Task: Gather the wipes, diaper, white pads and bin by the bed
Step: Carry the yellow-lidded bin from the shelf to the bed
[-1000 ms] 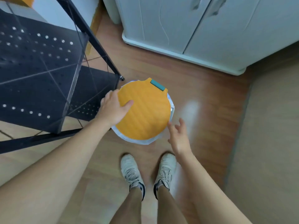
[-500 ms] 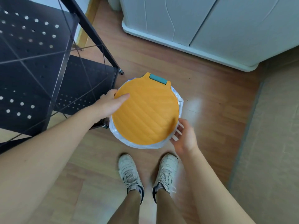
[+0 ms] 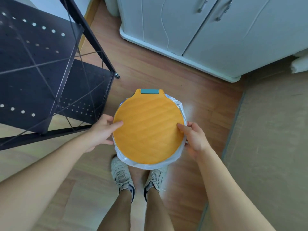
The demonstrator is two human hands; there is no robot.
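Note:
A round bin (image 3: 148, 129) with an orange ribbed lid, a teal catch at its far edge and a white liner bag spilling around the rim is right in front of my feet. My left hand (image 3: 101, 130) grips its left side, thumb lying on the lid. My right hand (image 3: 193, 139) grips its right side, thumb on the lid, fingers wrapped under the rim over the bag. The bin's body is hidden below the lid. No wipes, diaper or white pads are in view.
A black perforated metal cart (image 3: 41, 72) on casters stands at the left, close to the bin. A pale cabinet (image 3: 216, 30) with two handles fills the far side. A beige mattress-like surface (image 3: 270, 139) runs along the right. My two sneakers (image 3: 138, 177) are on wooden floor.
My right hand has come in from beside the bin and closed on its right rim. The left hand slid down to the left edge. The bin sits further from the cart and nearer my feet.

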